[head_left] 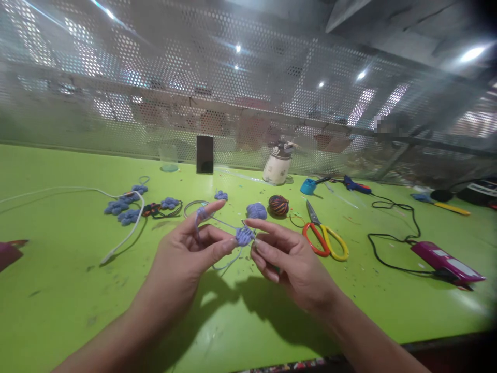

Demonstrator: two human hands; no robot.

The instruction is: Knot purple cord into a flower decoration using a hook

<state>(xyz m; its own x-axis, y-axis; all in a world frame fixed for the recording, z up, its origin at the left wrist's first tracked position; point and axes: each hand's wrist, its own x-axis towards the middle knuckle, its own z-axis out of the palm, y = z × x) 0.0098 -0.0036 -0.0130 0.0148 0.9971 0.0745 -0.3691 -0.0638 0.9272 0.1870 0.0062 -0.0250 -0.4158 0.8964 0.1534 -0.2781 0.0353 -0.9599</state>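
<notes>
A small lilac crochet piece (244, 236) is pinched between the thumb and fingers of my left hand (190, 248). Lilac yarn (199, 223) loops round the raised left index finger and runs to the piece. My right hand (291, 259) is closed on a thin crochet hook (243, 222), whose tip shows at the piece's top edge; its handle is mostly hidden by the fingers. Beyond the hands lie a lilac yarn ball (257, 211), a dark multicoloured yarn ball (278, 205) and a small crocheted flower (221, 195).
Scissors (325, 238) with red and yellow handles lie right of my right hand. Crocheted flowers (126, 204) and a white cable (134, 230) are at left. Behind stand a phone (204, 155) and a white jar (277, 168). A magenta corded device (446, 261) lies right.
</notes>
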